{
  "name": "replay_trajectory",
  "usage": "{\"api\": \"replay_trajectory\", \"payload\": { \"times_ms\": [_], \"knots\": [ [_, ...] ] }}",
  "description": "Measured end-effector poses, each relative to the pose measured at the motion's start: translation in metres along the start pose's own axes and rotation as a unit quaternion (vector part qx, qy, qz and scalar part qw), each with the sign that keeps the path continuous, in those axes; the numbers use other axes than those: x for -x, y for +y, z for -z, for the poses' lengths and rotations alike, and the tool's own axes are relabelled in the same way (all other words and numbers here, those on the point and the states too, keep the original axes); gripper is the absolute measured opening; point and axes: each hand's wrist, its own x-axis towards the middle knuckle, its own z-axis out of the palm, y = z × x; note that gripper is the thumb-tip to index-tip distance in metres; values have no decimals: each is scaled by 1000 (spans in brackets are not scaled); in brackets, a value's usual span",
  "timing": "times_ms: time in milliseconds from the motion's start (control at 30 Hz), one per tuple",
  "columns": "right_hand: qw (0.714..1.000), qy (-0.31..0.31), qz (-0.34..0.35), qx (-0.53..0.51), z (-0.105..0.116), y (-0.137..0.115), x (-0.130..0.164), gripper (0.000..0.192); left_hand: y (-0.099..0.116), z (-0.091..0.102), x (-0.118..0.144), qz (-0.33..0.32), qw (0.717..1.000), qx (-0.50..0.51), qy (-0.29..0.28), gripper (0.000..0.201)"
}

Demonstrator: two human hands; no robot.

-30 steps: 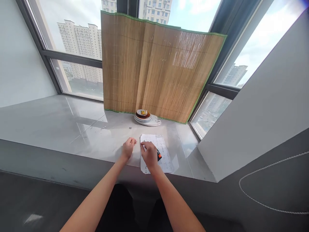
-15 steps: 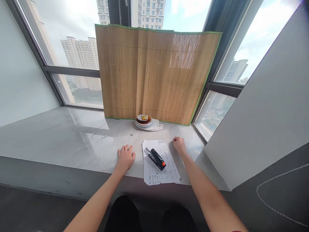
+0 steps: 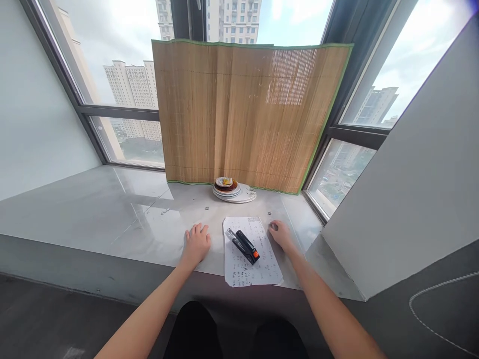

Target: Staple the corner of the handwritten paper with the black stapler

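Two bare forearms (image 3: 159, 301) reach forward past dark-clothed knees (image 3: 196, 326) onto a pale ledge (image 3: 93, 214). The left hand (image 3: 197, 243) lies palm down there, fingers fanned, gripping nothing. The right hand (image 3: 280, 233) turns inward with its fingers curled and thumb close to the index finger; whether anything sits between them, I cannot tell. Between the hands, just beside the right one, lie written sheets of paper (image 3: 237, 267). On the sheets, clear of both hands, rests a black stapler (image 3: 248, 244) with an orange end, its two arms parted. Just beyond the right hand is a small dark piece (image 3: 269, 213); a similar speck (image 3: 206, 208) lies past the left hand. Farther out, between the hands' lines, sits a stack of plates (image 3: 227, 188). Behind it, a green-edged bamboo mat (image 3: 247, 114) stands against the window (image 3: 125, 112), with tall buildings (image 3: 136, 85) outside.
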Motion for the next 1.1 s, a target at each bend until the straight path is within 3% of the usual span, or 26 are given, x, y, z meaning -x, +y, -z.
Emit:
{"api": "replay_trajectory", "payload": {
  "times_ms": [100, 200, 333, 433, 667, 867, 1100],
  "knots": [
    [993, -56, 99, -41, 5, 2, 28, 37, 1, 3, -15, 8, 1000, -20, -4, 44],
    [971, -120, 192, -78, 10, -5, 42, 44, 1, 5, -51, 42, 999, -31, -15, 47],
    [963, -182, 198, 1, 14, -18, 45, 27, -3, 2, -99, 65, 998, 22, 12, 55],
    [955, -185, 226, 43, 16, -21, 46, 24, -4, -2, -113, 35, 998, 52, -9, 60],
    [953, -174, 243, 59, 18, -20, 49, 21, 7, -1, -87, 13, 998, 53, -9, 51],
    [958, -167, 228, 55, 15, -22, 50, 19, 38, -3, -50, -35, 989, 144, 27, 62],
    [961, -169, 218, 19, 16, -18, 50, 17, 55, 1, -25, -39, 917, 391, 61, 25]
  ]
}}
